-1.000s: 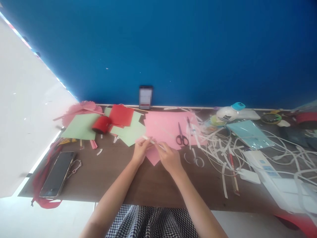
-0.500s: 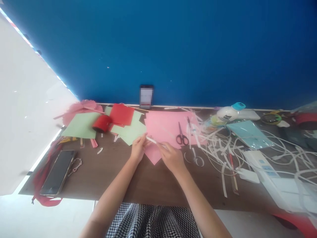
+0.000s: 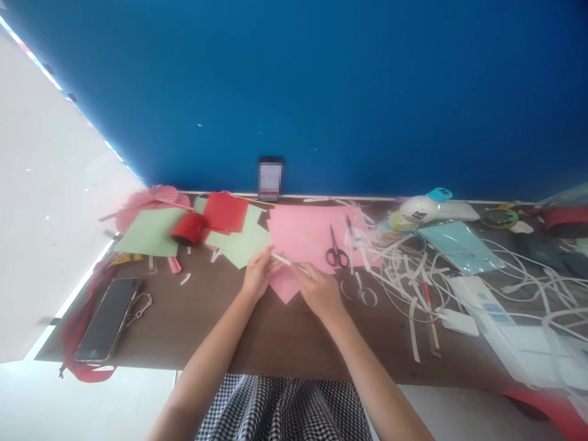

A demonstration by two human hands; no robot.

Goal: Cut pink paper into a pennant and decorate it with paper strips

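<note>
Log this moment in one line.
left hand: pinching white paper strip | right hand: pinching other end | scissors: lying on pink paper

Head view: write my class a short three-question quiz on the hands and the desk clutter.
1. True or false: the left hand and right hand both pinch the thin white strip.
2. The scissors lie on: A green sheet; B pink sheet; C red sheet.
3. Fill in: the flat phone lies on the person's ___ side.
Key: 1 true; 2 B; 3 left.
</note>
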